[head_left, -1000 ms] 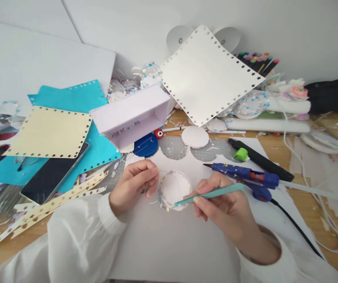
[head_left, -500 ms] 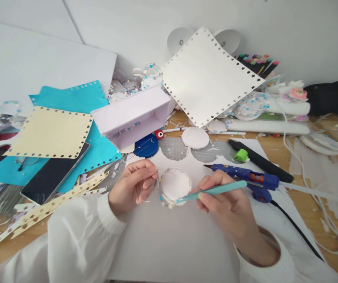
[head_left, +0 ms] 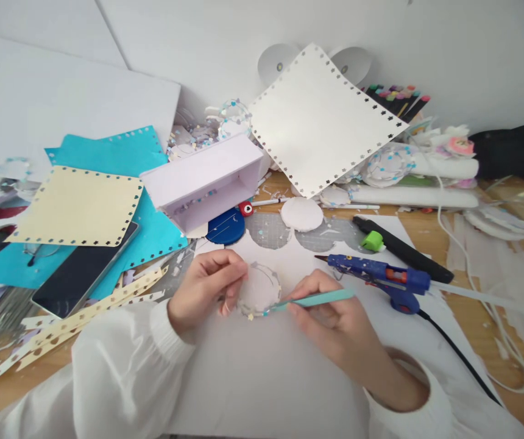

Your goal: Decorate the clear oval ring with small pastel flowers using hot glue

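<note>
My left hand pinches the left edge of a small round white disc with a clear, confetti-speckled rim, holding it just over a large white sheet. In my right hand is a thin teal tool, gripped like a pen, its tip touching the disc's lower right rim. Both wrists wear white sleeves.
A blue glue gun lies right of my hands with its black cord trailing off. Behind are a black tool with a green cap, a white disc, a pale open box, punched-edge papers, teal sheets and a dark phone.
The disc has tilted flatter and shifted slightly left and down. My right hand and the teal tool have slid left with it, the tip staying at the disc's rim.
</note>
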Demonstrator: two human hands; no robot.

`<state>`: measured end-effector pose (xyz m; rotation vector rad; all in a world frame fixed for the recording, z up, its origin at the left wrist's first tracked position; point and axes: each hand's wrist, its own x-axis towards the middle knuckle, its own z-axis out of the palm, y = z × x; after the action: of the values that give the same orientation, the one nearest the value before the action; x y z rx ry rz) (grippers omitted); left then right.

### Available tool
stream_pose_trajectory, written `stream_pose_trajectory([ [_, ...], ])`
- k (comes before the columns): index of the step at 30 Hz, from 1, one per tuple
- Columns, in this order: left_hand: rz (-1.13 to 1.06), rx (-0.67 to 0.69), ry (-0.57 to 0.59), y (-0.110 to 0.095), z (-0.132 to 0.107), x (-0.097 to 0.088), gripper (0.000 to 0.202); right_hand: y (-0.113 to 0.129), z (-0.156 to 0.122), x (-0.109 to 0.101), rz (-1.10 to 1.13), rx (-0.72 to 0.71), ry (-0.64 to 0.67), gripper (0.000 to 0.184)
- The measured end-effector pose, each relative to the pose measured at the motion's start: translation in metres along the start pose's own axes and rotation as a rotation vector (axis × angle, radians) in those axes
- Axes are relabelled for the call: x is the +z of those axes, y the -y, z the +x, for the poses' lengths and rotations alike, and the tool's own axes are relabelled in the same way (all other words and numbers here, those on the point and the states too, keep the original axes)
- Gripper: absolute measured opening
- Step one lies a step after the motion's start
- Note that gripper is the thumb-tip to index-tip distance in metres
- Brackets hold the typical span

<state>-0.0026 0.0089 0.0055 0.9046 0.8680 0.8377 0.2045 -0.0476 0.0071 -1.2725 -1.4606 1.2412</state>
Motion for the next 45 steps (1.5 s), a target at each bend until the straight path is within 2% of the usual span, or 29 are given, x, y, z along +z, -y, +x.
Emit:
stream_pose_trajectory([
  [4, 0.451, 0.239, -0.101, 0.001, -0.004, 0.001, 0.022, 0.000, 0.001, 0.000, -0.073, -0.013, 0.077, 0.008],
  [7, 0.667, 0.467, -0.128, -0.004, -0.004, -0.005, 0.024, 0.001, 0.001, 0.000, -0.075, -0.015, 0.071, 0.008],
  [9, 0.756, 0.610, -0.003, -0.009, -0.002, -0.010, 0.027, 0.002, 0.001, 0.000, -0.074, -0.006, 0.062, 0.008],
  [11, 0.809, 0.667, 0.165, -0.012, 0.000, -0.014, 0.048, 0.003, 0.002, 0.000, -0.069, 0.011, 0.055, 0.008],
  [14, 0.908, 0.540, 0.328, -0.010, 0.001, -0.016, 0.086, 0.003, 0.001, 0.001, -0.049, 0.028, 0.036, 0.007],
  [17, 0.958, 0.349, 0.337, -0.006, -0.001, -0.015, 0.086, 0.003, 0.001, 0.000, -0.028, -0.006, 0.001, 0.006],
  [19, 0.944, 0.298, 0.317, -0.005, -0.002, -0.015, 0.080, 0.003, 0.001, -0.001, -0.014, -0.047, -0.032, 0.006],
  [29, 0.854, 0.404, 0.386, -0.011, -0.003, -0.012, 0.067, 0.004, 0.001, -0.008, 0.055, -0.178, -0.200, 0.006],
  [39, 0.875, 0.345, 0.404, -0.008, -0.002, -0.011, 0.064, 0.004, -0.001, -0.007, 0.041, -0.229, -0.223, 0.008],
  [45, 0.869, 0.295, 0.428, -0.009, -0.003, -0.012, 0.078, 0.005, -0.001, -0.005, 0.028, -0.238, -0.250, 0.008],
])
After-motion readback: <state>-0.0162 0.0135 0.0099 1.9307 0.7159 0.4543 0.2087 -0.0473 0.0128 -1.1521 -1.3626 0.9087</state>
